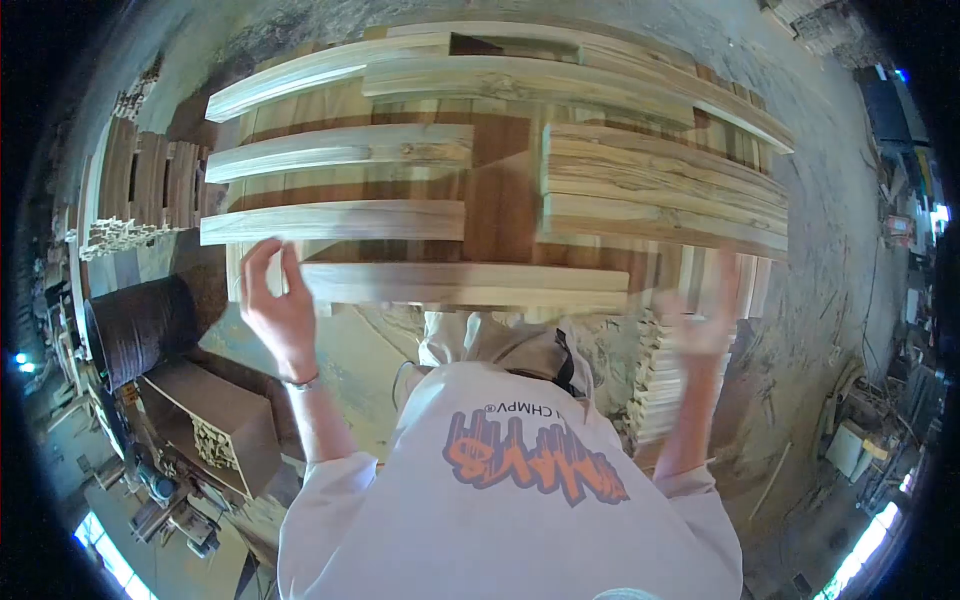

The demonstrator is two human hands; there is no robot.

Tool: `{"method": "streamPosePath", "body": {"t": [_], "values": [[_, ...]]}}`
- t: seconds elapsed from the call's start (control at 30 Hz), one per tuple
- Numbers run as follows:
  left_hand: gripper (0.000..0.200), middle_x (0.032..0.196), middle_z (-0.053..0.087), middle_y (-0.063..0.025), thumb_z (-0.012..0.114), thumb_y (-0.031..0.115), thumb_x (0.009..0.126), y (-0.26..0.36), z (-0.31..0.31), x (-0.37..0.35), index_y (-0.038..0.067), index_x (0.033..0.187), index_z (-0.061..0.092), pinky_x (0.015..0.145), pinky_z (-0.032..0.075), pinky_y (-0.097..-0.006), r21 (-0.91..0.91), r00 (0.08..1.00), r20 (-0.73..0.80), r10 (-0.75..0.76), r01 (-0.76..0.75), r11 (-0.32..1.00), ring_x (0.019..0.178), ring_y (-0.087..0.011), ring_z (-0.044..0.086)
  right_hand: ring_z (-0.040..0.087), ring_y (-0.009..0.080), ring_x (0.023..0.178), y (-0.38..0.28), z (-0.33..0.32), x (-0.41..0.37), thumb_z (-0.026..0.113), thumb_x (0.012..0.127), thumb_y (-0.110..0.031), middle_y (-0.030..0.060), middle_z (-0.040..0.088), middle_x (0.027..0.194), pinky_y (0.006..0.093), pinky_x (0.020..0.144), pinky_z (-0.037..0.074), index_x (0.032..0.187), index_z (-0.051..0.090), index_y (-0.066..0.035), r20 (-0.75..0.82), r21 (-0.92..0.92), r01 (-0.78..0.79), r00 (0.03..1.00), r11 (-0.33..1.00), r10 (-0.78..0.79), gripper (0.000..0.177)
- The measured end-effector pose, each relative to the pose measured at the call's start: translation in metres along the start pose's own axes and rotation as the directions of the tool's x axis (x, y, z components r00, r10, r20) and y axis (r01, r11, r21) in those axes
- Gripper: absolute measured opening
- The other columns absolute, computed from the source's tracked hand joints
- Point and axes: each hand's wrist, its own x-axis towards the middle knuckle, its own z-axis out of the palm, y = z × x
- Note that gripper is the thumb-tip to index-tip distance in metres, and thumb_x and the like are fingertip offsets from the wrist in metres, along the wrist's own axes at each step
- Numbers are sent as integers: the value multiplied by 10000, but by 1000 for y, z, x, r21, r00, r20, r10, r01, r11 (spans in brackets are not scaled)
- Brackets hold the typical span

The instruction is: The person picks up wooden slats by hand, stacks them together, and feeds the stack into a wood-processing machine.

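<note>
Several long pale wood strips lie in rows across a stack of boards in front of me. My left hand (277,312) is beside the left end of the nearest strip (470,284), its thumb and fingers curved apart with nothing between them. Just above that hand is the left end of another strip (335,221). My right hand (700,312) is smeared by motion near the right edge of the stack, below a group of strips lying side by side (660,185); its fingers cannot be made out. Darker brown board (500,190) shows between the rows.
A stack of wood pieces (655,385) stands below the right side. At the left are piled boards (150,180), a dark drum (145,325) and an open box (215,425) holding small pieces. Clutter lines the right edge.
</note>
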Motion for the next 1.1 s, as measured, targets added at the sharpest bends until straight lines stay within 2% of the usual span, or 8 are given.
{"method": "streamPosePath", "body": {"t": [0.17,0.27,0.43,0.5,0.63,0.7,0.83,1.1], "values": [[218,877,669,-139,678,128,837,153,65,-14,4,1011,638,755,511,-395,-354,907,354,229,-97,930,848,-303,634,490,392,1234,233,-40,28,624,849,-524,238,501,1345,432,1029,387,1379,428,1,-210,-302,-567,824,766,527,772],[274,847,663,-150,639,168,871,199,101,-34,-17,1070,607,762,487,-422,-275,875,454,170,-44,960,848,-313,617,507,411,1214,232,-34,36,606,852,-546,258,526,1311,432,1019,395,1348,474,1,19,-110,-617,783,779,622,750],[273,782,658,-133,619,169,882,220,98,-62,-13,1085,599,754,480,-450,-217,900,427,90,6,976,829,-311,620,565,340,1175,228,-52,12,610,861,-522,249,583,1240,414,1002,408,1276,550,8,-44,-40,-605,797,796,603,676],[266,770,656,-131,624,175,880,218,104,-61,-7,1074,607,733,490,-443,-245,896,437,83,30,969,814,-313,623,575,325,1163,227,-64,7,599,881,-489,240,592,1229,407,991,416,1275,545,14,10,-27,-717,696,696,718,641],[280,772,668,-164,627,238,875,205,129,-30,-14,995,635,675,510,-429,-271,928,372,3,105,957,749,-336,650,564,372,1155,235,-67,35,572,890,-510,246,589,1226,409,984,418,1254,555,25,-22,-107,-612,789,784,613,647],[298,741,659,-203,607,279,880,211,137,-22,-17,873,634,635,498,-460,-291,897,440,-42,187,938,684,-382,643,548,410,1150,241,-68,71,549,884,-556,253,579,1234,412,980,420,1232,568,32,184,-102,-458,864,883,469,684],[288,685,630,-213,600,281,886,209,136,-32,7,805,634,604,486,-474,-287,929,366,-47,161,944,663,-406,616,569,417,1113,223,-52,81,549,877,-571,269,618,1144,425,940,440,1196,599,26,81,-208,-363,919,908,386,679],[260,714,685,-163,611,286,901,109,99,16,49,950,708,576,536,-363,-161,988,154,-16,41,986,654,-289,691,610,347,1076,125,-15,52,596,879,-521,252,635,1128,389,933,447,1150,618,65,92,-164,-302,943,939,319,646]]}}
